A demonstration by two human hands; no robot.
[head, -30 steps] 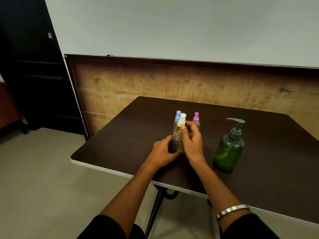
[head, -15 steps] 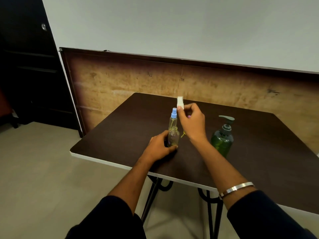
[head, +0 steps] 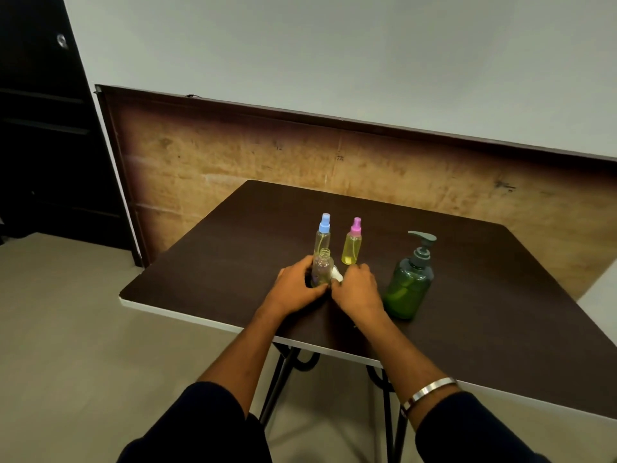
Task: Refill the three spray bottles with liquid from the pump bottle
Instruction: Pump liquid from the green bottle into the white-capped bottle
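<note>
My left hand gripping uncapped spray bottle upright near table front edge. My right hand pinching white sprayer cap, lowering it beside bottle (dip tube hidden). Risking knock: crowded blue-capped bottle toppling. Pump bottle waiting just right.

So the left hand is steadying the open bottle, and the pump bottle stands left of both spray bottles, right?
Not quite. The head view shows the pump bottle standing to the right of the spray bottles, beyond the right hand. The left hand does grip the uncapped bottle.
</note>
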